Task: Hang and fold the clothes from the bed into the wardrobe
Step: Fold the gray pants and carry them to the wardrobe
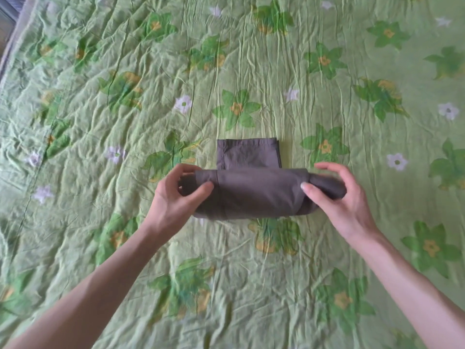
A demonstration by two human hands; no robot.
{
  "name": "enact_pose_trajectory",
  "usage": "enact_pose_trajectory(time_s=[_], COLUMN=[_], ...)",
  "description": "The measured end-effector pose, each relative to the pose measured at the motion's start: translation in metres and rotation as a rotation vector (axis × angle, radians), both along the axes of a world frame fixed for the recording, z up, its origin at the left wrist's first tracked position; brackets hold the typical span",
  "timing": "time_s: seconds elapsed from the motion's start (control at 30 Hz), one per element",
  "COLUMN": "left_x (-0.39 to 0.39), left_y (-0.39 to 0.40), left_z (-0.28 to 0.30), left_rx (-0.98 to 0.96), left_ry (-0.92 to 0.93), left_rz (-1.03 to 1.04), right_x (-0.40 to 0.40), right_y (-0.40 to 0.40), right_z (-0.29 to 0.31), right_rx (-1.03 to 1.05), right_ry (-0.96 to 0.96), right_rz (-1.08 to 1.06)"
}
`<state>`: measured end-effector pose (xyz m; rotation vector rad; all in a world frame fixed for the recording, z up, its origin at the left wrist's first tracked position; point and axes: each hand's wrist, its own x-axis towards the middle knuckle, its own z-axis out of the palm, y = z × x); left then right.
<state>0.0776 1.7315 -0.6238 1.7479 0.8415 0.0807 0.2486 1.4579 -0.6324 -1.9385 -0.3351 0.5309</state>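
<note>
A dark grey-brown garment (254, 192) lies folded into a thick roll on the bed, with a flat narrower flap (247, 154) sticking out on its far side. My left hand (176, 197) grips the roll's left end, thumb on top and fingers curled round the edge. My right hand (337, 195) holds the right end, thumb pressing on the top fold and fingers curved over the bunched cloth.
The bed is covered by a wrinkled green bedspread (125, 109) printed with green, yellow and white flowers. A strip of floor and the bed's edge (10, 34) show at the top left. No other clothes are in view.
</note>
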Motion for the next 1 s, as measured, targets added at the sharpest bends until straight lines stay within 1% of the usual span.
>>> enact_pose_trajectory(time_s=[0.07,0.13,0.27,0.33,0.4,0.5,0.57,0.63,0.7,0.73,0.8,0.9,0.97,1.0], left_x=[0.013,0.027,0.054,0.061,0.064,0.063,0.059,0.051,0.045,0.043,0.043,0.052,0.057,0.059], left_y=[0.002,0.006,0.015,0.019,0.019,0.019,0.014,0.006,-0.001,-0.002,-0.002,-0.001,0.000,0.001], left_z=[-0.009,-0.020,-0.041,-0.051,-0.058,-0.063,-0.061,-0.057,-0.054,-0.054,-0.055,-0.050,-0.051,-0.050], left_rx=[-0.120,-0.191,-0.233,-0.196,-0.113,0.102,0.184,0.191,0.133,0.099,0.026,-0.088,-0.133,-0.156], left_ry=[-0.031,-0.022,0.063,0.128,0.192,0.245,0.230,0.228,0.248,0.255,0.262,0.228,0.201,0.190], left_rz=[0.182,0.279,0.323,0.310,0.254,0.202,0.198,0.179,0.173,0.178,0.175,0.205,0.220,0.230], right_x=[0.006,0.010,0.015,0.018,0.020,0.022,0.018,0.011,0.004,0.001,0.000,0.004,0.008,0.009], right_y=[0.012,0.025,0.046,0.053,0.057,0.058,0.056,0.054,0.050,0.049,0.047,0.051,0.058,0.062], right_z=[-0.010,-0.022,-0.046,-0.055,-0.062,-0.070,-0.071,-0.072,-0.075,-0.077,-0.084,-0.086,-0.082,-0.078], right_rx=[0.052,0.026,-0.047,-0.136,-0.264,-0.361,-0.372,-0.394,-0.450,-0.490,-0.534,-0.470,-0.418,-0.372], right_ry=[-0.001,-0.055,-0.075,-0.052,-0.066,-0.233,-0.435,-0.635,-0.712,-0.707,-0.635,-0.474,-0.361,-0.271], right_rz=[-0.090,-0.110,-0.138,-0.121,-0.103,-0.129,-0.111,-0.026,0.068,0.099,0.135,0.140,0.088,0.042])
